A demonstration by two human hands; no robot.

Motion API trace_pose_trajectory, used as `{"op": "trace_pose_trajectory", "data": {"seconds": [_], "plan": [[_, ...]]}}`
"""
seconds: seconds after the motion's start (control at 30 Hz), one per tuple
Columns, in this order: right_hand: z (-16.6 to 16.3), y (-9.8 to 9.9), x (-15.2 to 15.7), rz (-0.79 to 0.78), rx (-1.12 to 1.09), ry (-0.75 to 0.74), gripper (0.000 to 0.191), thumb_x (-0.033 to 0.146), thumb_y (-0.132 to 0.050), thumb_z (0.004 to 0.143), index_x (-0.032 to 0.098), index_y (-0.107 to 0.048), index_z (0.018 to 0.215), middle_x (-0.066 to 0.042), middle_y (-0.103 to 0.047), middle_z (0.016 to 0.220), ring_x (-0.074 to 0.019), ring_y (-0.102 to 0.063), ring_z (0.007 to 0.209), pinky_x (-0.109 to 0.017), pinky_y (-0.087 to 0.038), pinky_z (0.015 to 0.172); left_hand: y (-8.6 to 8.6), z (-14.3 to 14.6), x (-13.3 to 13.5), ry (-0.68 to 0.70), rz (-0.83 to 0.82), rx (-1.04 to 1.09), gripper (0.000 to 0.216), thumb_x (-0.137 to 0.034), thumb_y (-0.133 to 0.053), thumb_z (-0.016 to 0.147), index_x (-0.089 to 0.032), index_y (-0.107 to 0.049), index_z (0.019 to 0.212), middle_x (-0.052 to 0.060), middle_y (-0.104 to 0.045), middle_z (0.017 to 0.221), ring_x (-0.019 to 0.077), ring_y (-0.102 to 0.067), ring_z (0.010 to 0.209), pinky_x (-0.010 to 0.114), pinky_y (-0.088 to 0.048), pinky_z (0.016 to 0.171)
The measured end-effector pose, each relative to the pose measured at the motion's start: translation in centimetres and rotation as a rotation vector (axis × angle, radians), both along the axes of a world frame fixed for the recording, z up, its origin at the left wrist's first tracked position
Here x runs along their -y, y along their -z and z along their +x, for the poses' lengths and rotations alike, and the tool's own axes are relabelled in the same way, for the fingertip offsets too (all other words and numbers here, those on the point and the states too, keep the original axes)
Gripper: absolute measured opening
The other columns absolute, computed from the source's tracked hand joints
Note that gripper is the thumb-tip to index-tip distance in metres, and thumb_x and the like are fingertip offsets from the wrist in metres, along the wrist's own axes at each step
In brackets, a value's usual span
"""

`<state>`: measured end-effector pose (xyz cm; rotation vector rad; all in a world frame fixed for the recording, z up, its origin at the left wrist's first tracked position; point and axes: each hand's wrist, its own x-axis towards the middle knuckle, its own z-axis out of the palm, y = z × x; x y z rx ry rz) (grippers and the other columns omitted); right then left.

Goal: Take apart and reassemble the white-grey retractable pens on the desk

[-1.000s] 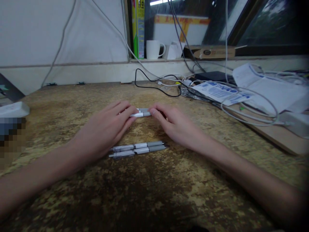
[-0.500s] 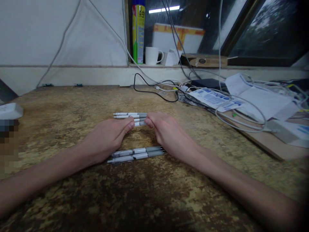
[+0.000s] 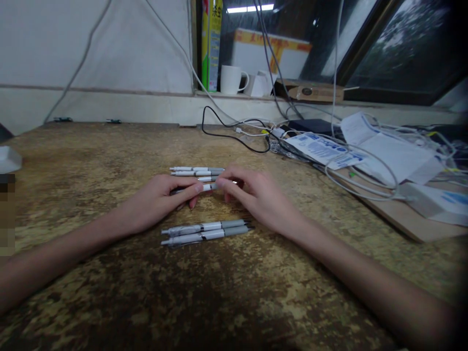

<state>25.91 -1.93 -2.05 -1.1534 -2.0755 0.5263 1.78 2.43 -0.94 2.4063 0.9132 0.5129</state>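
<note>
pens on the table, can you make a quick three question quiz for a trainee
1. What stands right of the can? A) lamp B) mug C) bottle
2. True or false: the two nearest pens lie side by side.
3. Fill in: the left hand holds a pen, while the ____ hand is at its grey part.

Key:
1. B, the mug
2. True
3. right; the right hand is there

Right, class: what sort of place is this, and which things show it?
Probably an everyday work area, at home or in a workroom: pens on a worn wooden tabletop, papers to the right, and a white mug by the window.
</note>
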Motion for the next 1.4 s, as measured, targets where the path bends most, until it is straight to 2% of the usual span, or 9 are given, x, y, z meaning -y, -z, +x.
{"op": "trace_pose_trajectory", "data": {"seconds": [0.2, 0.37, 0.57, 0.73, 0.87, 1.07, 1.13, 1.2, 1.4], "plan": [[0.0, 0.0, -0.1, 0.096, -0.057, -0.034, 0.013, 0.029, -0.067, 0.098, 0.023, -0.068, 0.109, -0.005, -0.075, 0.111, -0.0223, -0.067, 0.104, -0.035, -0.050, 0.092, -0.2, 0.2, 0.2, -0.010, -0.002, 0.005, 0.045, -0.047, -0.047, 0.106, -0.018, -0.064, 0.076, -0.001, -0.062, 0.073, 0.0159, -0.055, 0.071, 0.025, -0.039, 0.068], [-0.1, -0.1, 0.0, -0.006, -0.048, -0.021, 0.018, 0.036, -0.059, 0.103, 0.022, -0.071, 0.103, -0.004, -0.077, 0.100, -0.0207, -0.070, 0.090, -0.032, -0.050, 0.080, -0.2, 0.2, 0.2, 0.017, -0.003, 0.008, 0.048, -0.047, -0.045, 0.106, -0.018, -0.061, 0.073, -0.002, -0.058, 0.069, 0.0162, -0.054, 0.071, 0.025, -0.039, 0.067], [-0.5, -0.4, 0.2, 0.119, -0.055, -0.035, 0.010, 0.026, -0.066, 0.097, 0.021, -0.068, 0.106, -0.006, -0.073, 0.108, -0.0218, -0.067, 0.102, -0.035, -0.050, 0.093, 0.1, 0.1, 0.2, 0.025, -0.045, 0.038, 0.049, -0.047, -0.043, 0.107, -0.018, -0.060, 0.071, -0.003, -0.055, 0.066, 0.0152, -0.052, 0.068, 0.025, -0.037, 0.067], [-0.7, -0.2, 0.5, -0.034, -0.072, -0.034, 0.020, 0.035, -0.056, 0.104, 0.021, -0.071, 0.100, -0.003, -0.076, 0.095, -0.0188, -0.070, 0.087, -0.032, -0.051, 0.081, 0.1, 0.1, 0.2, 0.039, -0.039, 0.029, 0.049, -0.044, -0.041, 0.108, -0.018, -0.057, 0.070, -0.003, -0.054, 0.067, 0.0152, -0.052, 0.068, 0.025, -0.037, 0.068], [-0.7, -0.2, 0.3, 0.075, -0.091, -0.021, 0.012, 0.027, -0.070, 0.096, 0.021, -0.070, 0.106, -0.004, -0.077, 0.106, -0.0194, -0.070, 0.100, -0.032, -0.050, 0.090, 0.2, 0.1, 0.2, 0.029, -0.047, 0.036, 0.050, -0.044, -0.039, 0.109, -0.018, -0.056, 0.070, -0.002, -0.056, 0.069, 0.0157, -0.053, 0.070, 0.025, -0.037, 0.069], [-0.5, -0.2, 0.1, -0.032, -0.107, -0.035, 0.020, 0.034, -0.060, 0.103, 0.020, -0.072, 0.095, -0.002, -0.077, 0.087, -0.0170, -0.071, 0.080, -0.029, -0.051, 0.075, 0.5, 0.0, 0.1, 0.031, -0.064, 0.021, 0.050, -0.043, -0.037, 0.111, -0.018, -0.056, 0.072, -0.002, -0.056, 0.070, 0.0159, -0.054, 0.072, 0.026, -0.038, 0.072], [-0.5, -0.1, 0.1, 0.045, -0.102, -0.030, 0.008, 0.028, -0.068, 0.097, 0.021, -0.072, 0.099, -0.003, -0.078, 0.095, -0.0184, -0.072, 0.088, -0.031, -0.052, 0.080, 0.6, 0.0, 0.1, 0.020, -0.075, 0.024, 0.050, -0.042, -0.037, 0.111, -0.018, -0.055, 0.071, -0.002, -0.056, 0.070, 0.0156, -0.054, 0.070, 0.026, -0.037, 0.071], [-0.6, 0.0, 0.1, 0.095, -0.111, -0.029, 0.014, 0.026, -0.072, 0.094, 0.022, -0.071, 0.107, -0.004, -0.077, 0.105, -0.0199, -0.071, 0.098, -0.033, -0.053, 0.088, 0.7, 0.0, 0.1, 0.019, -0.083, 0.037, 0.050, -0.041, -0.037, 0.111, -0.018, -0.055, 0.070, -0.002, -0.057, 0.070, 0.0152, -0.053, 0.070, 0.027, -0.037, 0.071], [-0.8, 0.2, 0.0, -0.037, -0.147, -0.071, 0.009, 0.027, -0.066, 0.098, 0.022, -0.073, 0.102, -0.003, -0.079, 0.099, -0.0183, -0.073, 0.091, -0.031, -0.054, 0.081, 0.9, -0.2, -0.1, 0.047, -0.096, 0.053, 0.051, -0.043, -0.037, 0.112, -0.018, -0.057, 0.072, -0.002, -0.056, 0.071, 0.0149, -0.054, 0.071, 0.026, -0.038, 0.072]]}}
